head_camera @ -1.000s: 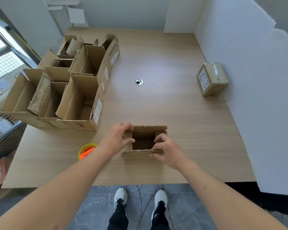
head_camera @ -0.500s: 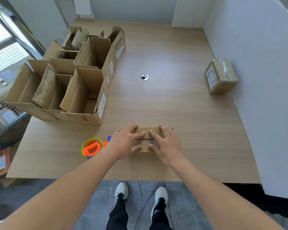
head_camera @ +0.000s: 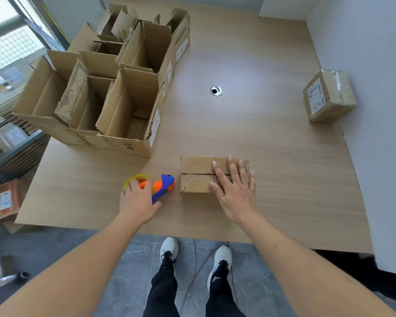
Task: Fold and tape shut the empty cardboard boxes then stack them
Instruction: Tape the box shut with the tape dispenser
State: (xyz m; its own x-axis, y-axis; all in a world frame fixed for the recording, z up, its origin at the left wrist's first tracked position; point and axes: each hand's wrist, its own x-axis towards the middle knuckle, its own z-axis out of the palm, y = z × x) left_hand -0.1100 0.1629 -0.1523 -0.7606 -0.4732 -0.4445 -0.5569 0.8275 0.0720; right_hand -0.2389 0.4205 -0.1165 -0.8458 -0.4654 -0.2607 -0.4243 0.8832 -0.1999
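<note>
The tape gun (head_camera: 157, 187) is being reached by the left hand (head_camera: 138, 200), whose fingers lie over it; whether it is yet grasped cannot be told. Just right of it, the folded box (head_camera: 197, 173) is pressed shut on the table (head_camera: 261, 138) by the flat, released right hand (head_camera: 234, 191). Taping is judged next: the seam must stay closed. Beyond the left hand open boxes (head_camera: 114, 92) wait; beyond the right, a taped box (head_camera: 328, 94).

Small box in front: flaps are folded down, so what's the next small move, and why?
Probably close the left hand around the tape dispenser and bring it to the seam. The right hand presses flat on the small box, holding its flaps shut, the seam shows no tape, and the left hand rests on the dispenser.
</note>
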